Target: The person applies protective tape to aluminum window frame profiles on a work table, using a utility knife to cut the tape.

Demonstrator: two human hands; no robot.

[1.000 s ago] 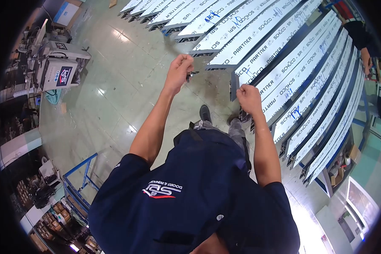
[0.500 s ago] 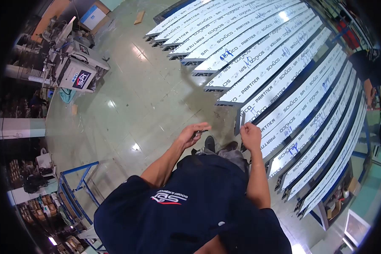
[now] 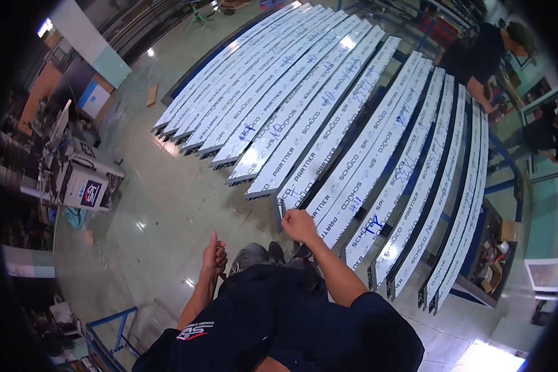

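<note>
Long profiles with white printed protective film lie side by side on a rack, their angled ends toward me. My right hand is closed in a fist at the near end of one profile, close to its grey angled end piece. Whatever those fingers grip is hidden. My left hand is raised in front of my body, left of the profiles, with its thumb up and its other fingers curled. Any small thing inside it cannot be made out.
At left stands a grey machine on the tiled floor. A blue metal frame is at lower left. At the far right end of the profiles works another person, with a second person behind. Boxes sit in a bin at right.
My view has turned right, so the profiles appear further left and lower. My left hand has dropped toward my body and turned thumb up. My right hand stays at the same profile end.
</note>
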